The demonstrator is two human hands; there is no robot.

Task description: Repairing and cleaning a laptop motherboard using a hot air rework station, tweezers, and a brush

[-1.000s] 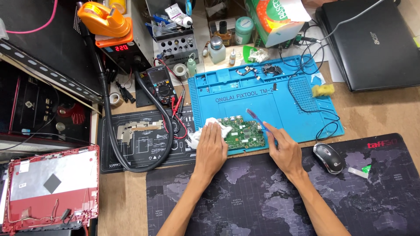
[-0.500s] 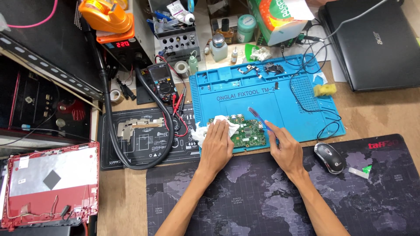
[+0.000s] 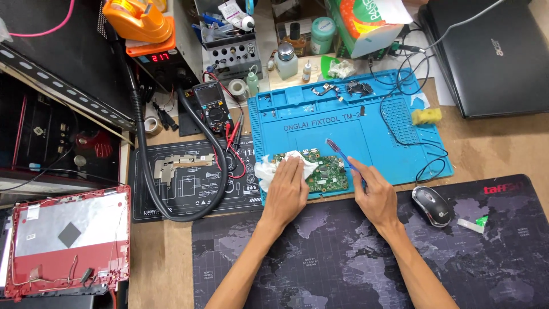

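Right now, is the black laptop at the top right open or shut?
Shut: the black laptop lies flat on the desk with its lid down, no screen or keyboard showing, a cable draped across it.

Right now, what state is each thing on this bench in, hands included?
Left hand: flat, pressing a white tissue on the circuit board.
Right hand: gripping a blue brush, bristles above the board.
Circuit board: lying flat on the blue mat, partly covered.
Multimeter: leads attached, screen unclear.
Power unit: on, red digits lit.
Black laptop: lid closed.
Red laptop cover: detached, inside facing up.
Mouse: untouched.
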